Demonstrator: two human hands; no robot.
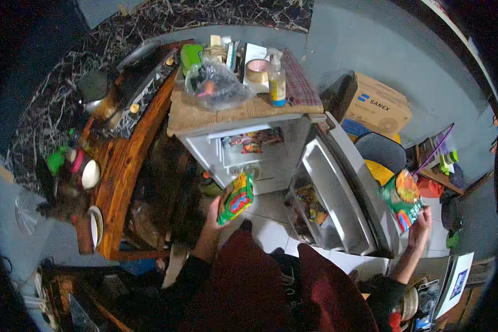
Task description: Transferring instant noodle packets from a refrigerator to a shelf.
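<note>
In my left hand [213,214] is a green instant noodle packet [237,199], held upright in front of the open small refrigerator [205,160]. My right hand [423,222] is out to the far right, beyond the fridge door. Its fingers close on the lower edge of another green noodle packet [408,191], printed with a picture of noodles. The fridge door [343,193] stands swung out between my two hands. Packaged food [253,141] lies on an upper shelf inside, and several small items [311,205] sit in the door's bin.
On the fridge top are a spray bottle [277,83], a tape roll [258,71] and a clear plastic bag [218,86]. A wooden rack [122,188] stands at left. Right of the door are a cardboard box [377,105] and a dark-seated chair [380,154].
</note>
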